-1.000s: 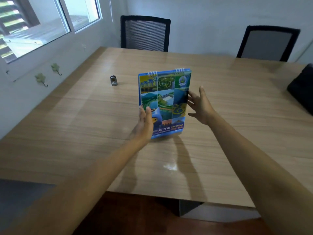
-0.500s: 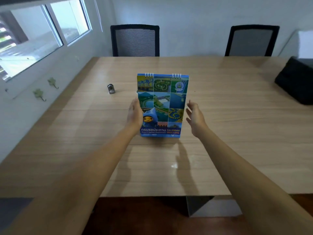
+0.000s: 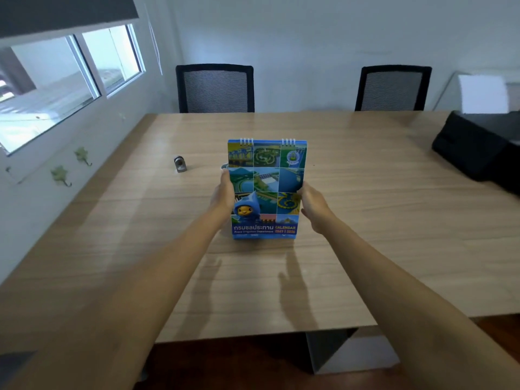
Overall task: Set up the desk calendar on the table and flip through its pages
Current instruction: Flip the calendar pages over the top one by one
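Observation:
The desk calendar (image 3: 266, 175) stands upright near the middle of the wooden table (image 3: 365, 220), its blue picture cover facing me and its wire rings at the top. My left hand (image 3: 223, 194) presses against the calendar's left edge with the fingers behind it. My right hand (image 3: 312, 206) touches the right edge at mid height, thumb on the cover. The calendar's lower edge rests on the tabletop. The back of the calendar is hidden.
A small metal object (image 3: 180, 163) lies on the table left of the calendar. A black bag (image 3: 478, 147) sits at the table's right end. Two black mesh chairs (image 3: 215, 88) (image 3: 392, 88) stand at the far side. A window wall runs along the left.
The calendar has been turned square to me and set down on its lower edge. My right hand, apart from it before, has closed onto its right edge.

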Tool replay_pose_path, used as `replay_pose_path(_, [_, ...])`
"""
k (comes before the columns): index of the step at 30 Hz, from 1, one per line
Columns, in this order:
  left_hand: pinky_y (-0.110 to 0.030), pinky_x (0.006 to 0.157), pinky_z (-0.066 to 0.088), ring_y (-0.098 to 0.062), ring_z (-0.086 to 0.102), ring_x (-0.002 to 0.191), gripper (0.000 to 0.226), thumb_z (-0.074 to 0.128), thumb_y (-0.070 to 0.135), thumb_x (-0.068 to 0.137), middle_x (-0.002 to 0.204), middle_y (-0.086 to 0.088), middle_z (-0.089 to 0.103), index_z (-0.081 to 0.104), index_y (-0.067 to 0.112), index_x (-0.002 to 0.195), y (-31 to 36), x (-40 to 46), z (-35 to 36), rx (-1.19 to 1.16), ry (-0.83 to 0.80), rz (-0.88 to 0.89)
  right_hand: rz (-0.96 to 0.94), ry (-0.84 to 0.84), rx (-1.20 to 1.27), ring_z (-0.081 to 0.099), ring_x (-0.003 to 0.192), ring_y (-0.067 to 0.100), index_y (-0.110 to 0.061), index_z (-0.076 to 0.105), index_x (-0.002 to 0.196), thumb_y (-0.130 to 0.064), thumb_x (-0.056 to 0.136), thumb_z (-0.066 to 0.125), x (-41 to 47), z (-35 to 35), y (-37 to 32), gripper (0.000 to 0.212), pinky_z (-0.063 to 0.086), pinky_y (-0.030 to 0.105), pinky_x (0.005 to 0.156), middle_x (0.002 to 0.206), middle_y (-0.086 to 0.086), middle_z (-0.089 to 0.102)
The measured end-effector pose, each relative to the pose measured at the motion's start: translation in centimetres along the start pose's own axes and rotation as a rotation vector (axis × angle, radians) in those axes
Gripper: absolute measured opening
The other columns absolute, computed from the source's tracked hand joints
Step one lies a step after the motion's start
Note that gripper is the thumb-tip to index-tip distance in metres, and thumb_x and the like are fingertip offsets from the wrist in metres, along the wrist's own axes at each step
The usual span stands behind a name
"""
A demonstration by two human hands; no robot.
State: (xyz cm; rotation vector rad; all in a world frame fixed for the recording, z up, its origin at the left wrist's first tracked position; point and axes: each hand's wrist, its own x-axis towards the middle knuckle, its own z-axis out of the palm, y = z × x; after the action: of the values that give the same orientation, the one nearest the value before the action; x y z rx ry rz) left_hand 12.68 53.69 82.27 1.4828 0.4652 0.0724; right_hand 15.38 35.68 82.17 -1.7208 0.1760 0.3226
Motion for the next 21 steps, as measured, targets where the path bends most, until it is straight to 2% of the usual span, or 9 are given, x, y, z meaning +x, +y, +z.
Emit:
replay_pose_path(2, [-0.025,0.09,0.031,-0.024,0.039,0.139,0.064,0.009,0.045,0.103,0.149,-0.009,0.044,0.042,0.009,0.143,0.3,-0.4,0.1,-0.004,-0.003,-0.007,-0.035,-0.002,-0.02,0.05,0.092,0.017,-0.014,0.042,0.141,-0.013,0.099,0.025,-0.2,0.0,-0.1,0.046,0.044,0.033,0.082,0.122,0.006,0.052])
replay_pose_path(5, [-0.023,0.083,0.036,-0.024,0.041,0.138,0.064,0.01,0.044,0.103,0.147,-0.009,0.046,0.043,0.007,0.143,0.8,-0.7,0.1,0.0,0.014,-0.027,-0.072,0.004,-0.065,0.04,0.063,0.008,-0.012,0.045,0.139,-0.006,0.096,0.025,-0.4,-0.3,0.1,0.047,0.033,0.022,0.054,0.087,-0.002,0.053])
replay_pose_path(7, [-0.026,0.088,0.035,-0.022,0.05,0.124,0.063,0.014,0.047,0.101,0.133,-0.004,0.055,0.05,0.008,0.136,0.9,-0.3,-0.3,0.059,0.042,-0.042,-0.106,0.016,-0.084,0.044,0.064,0.011,-0.01,0.052,0.13,-0.006,0.096,0.028,-0.5,-0.4,0.1,0.041,0.034,0.023,0.053,0.075,-0.005,0.05])
replay_pose_path(9, [-0.031,0.085,0.038,-0.021,0.054,0.099,0.051,0.025,0.044,0.099,0.103,-0.002,0.06,0.062,0.009,0.107,1.0,0.1,-0.9,0.123,0.111,-0.034,-0.135,0.066,-0.109,0.053,0.078,0.019,-0.012,0.057,0.118,-0.012,0.095,0.035,-0.8,-0.6,-0.2,0.031,0.042,0.027,0.061,0.082,-0.001,0.056])
replay_pose_path(11, [-0.035,0.074,0.039,-0.02,0.051,0.082,0.03,0.04,0.035,0.093,0.084,-0.006,0.057,0.055,0.014,0.076,1.1,0.3,-1.6,0.207,0.18,-0.012,-0.137,0.136,-0.128,0.057,0.089,0.023,-0.014,0.056,0.119,-0.019,0.094,0.048,-0.8,-1.0,-0.3,0.027,0.046,0.029,0.072,0.096,0.004,0.059])
replay_pose_path(12, [-0.035,0.069,0.037,-0.019,0.049,0.078,0.022,0.045,0.029,0.088,0.08,-0.008,0.055,0.051,0.015,0.072,1.3,0.2,-1.8,0.239,0.188,0.002,-0.129,0.157,-0.117,0.059,0.089,0.022,-0.013,0.057,0.118,-0.022,0.092,0.055,-0.8,-1.2,-0.2,0.027,0.048,0.029,0.071,0.1,0.006,0.059])
replay_pose_path(15, [-0.032,0.059,0.033,-0.019,0.042,0.06,0.019,0.051,0.01,0.081,0.067,-0.009,0.047,0.046,0.013,0.063,2.0,-0.4,-2.5,0.276,0.18,-0.02,-0.119,0.181,-0.053,0.061,0.082,0.024,-0.016,0.059,0.081,-0.023,0.081,0.07,-0.5,-2.0,-0.2,0.014,0.05,0.033,0.071,0.094,0.01,0.063])
replay_pose_path(16, [-0.03,0.054,0.031,-0.019,0.038,0.055,0.021,0.052,0.006,0.08,0.064,-0.008,0.045,0.045,0.013,0.061,2.3,-0.7,-2.7,0.271,0.177,-0.035,-0.116,0.176,-0.028,0.059,0.078,0.023,-0.017,0.056,0.071,-0.02,0.08,0.072,-0.4,-2.3,-0.4,0.019,0.05,0.033,0.071,0.088,0.009,0.063])
replay_pose_path(21, [-0.025,0.055,0.037,-0.014,0.043,0.055,0.019,0.061,0.003,0.085,0.067,-0.007,0.053,0.057,0.009,0.067,3.0,-1.6,-3.2,0.153,0.131,-0.09,-0.102,0.119,0.05,0.049,0.058,0.009,-0.016,0.048,0.063,-0.007,0.084,0.068,-1.4,-3.2,-1.6,0.03,0.037,0.008,0.031,0.069,0.0,0.054])
